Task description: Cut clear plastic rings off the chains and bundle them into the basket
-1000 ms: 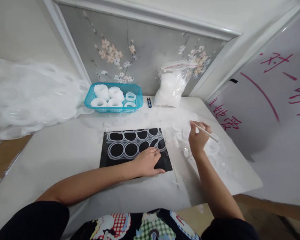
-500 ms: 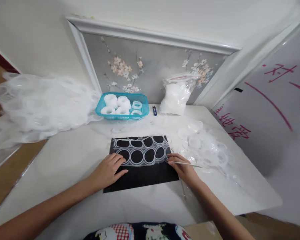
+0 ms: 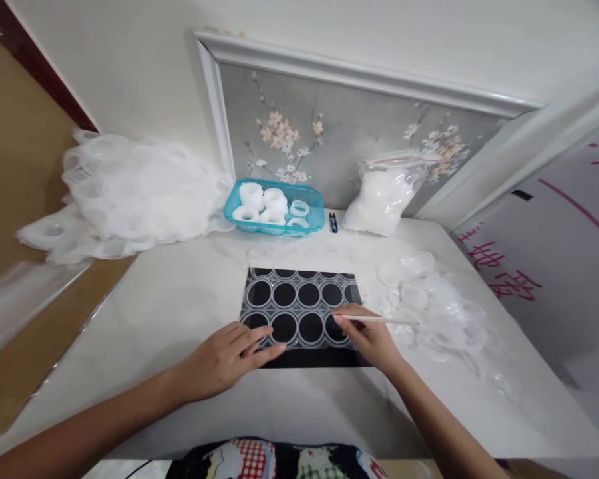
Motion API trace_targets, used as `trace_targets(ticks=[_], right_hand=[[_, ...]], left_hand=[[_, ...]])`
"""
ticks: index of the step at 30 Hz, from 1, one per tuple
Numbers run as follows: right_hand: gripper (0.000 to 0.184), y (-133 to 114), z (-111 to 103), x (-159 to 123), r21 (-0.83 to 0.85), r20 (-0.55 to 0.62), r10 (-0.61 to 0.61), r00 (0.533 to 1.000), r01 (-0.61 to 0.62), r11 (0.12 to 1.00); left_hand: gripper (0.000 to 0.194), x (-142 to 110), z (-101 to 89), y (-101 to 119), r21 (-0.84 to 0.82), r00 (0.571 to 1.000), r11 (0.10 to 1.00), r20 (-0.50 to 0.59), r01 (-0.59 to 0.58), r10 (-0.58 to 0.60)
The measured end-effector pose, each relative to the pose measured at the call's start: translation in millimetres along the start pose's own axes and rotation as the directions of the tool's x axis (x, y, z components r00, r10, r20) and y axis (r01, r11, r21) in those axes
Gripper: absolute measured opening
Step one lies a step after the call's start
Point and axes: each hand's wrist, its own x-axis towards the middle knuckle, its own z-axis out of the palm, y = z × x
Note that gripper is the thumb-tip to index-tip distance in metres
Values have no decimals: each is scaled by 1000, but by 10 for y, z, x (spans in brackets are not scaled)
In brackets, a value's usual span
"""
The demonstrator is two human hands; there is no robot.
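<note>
A translucent sheet of joined rings [image 3: 297, 309] lies flat over a black rectangular mat [image 3: 314, 358] on the table. My left hand [image 3: 229, 356] rests at the sheet's lower left, fingers spread, fingertips touching it. At the right side, my right hand [image 3: 367, 332] is closed around a thin white stick [image 3: 379, 319], pen-like, pointing out to the right. The fingers of this hand also touch the sheet's right edge. What exact tool the stick is, I cannot make out.
A blue basket [image 3: 274, 229] with white rings stands at the back, beside small blue snips [image 3: 333, 222] and a filled zip bag [image 3: 382, 199]. Translucent ring sheets [image 3: 144, 199] are piled at left. Loose clear ring scraps [image 3: 439, 309] lie at right.
The ring sheet has moved down toward me on the mat and now lies flatter, its rings rounder. My hands moved with it. The camera view has turned slightly left.
</note>
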Motion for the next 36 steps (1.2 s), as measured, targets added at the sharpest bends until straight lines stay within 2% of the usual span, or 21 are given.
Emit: trace_targets(ticks=[2, 5, 7, 9, 12, 15, 19, 22, 29, 34, 36], right_hand=[[19, -101, 137, 48, 45, 39, -77, 996, 76, 996], [19, -204, 341, 99, 104, 130, -145, 981, 132, 986], [21, -245, 475, 149, 125, 182, -150, 972, 129, 984], [22, -269, 612, 233, 135, 200, -145, 969, 120, 984], [20, -274, 822, 428, 143, 151, -179, 972, 158, 977], [16, -248, 1009, 638, 111, 103, -220, 970, 209, 972], [14, -204, 1179, 792, 37, 126, -226, 966, 223, 974], [12, -175, 1242, 798, 19, 148, -216, 965, 216, 976], [16, -130, 1269, 769, 37, 137, -173, 975, 170, 985], [17, -130, 1253, 745, 7, 151, -190, 970, 192, 981], [17, -135, 1262, 689, -56, 154, -233, 960, 243, 968]], left_hand=[[56, 10, -84, 61, -44, 990, 989, 11, -143, 144], [39, 14, -134, 192, -122, 941, 933, -27, -339, 339], [29, 6, -97, 271, -153, 923, 911, -51, -384, 381], [27, -11, -21, 302, -163, 919, 905, -24, -393, 394], [35, -36, 88, 235, -109, 921, 922, 79, -373, 382], [48, -43, 134, 98, -39, 932, 947, 169, -318, 320], [44, -57, 148, -27, -87, 957, 981, 221, -172, 188], [46, -109, 184, -63, -108, 956, 992, 277, -68, 96], [53, -222, 269, -148, -93, 962, 996, 271, -17, 42], [59, -222, 288, -206, -92, 972, 996, 233, 8, 14], [64, -229, 298, -216, -93, 971, 996, 237, 14, 9]])
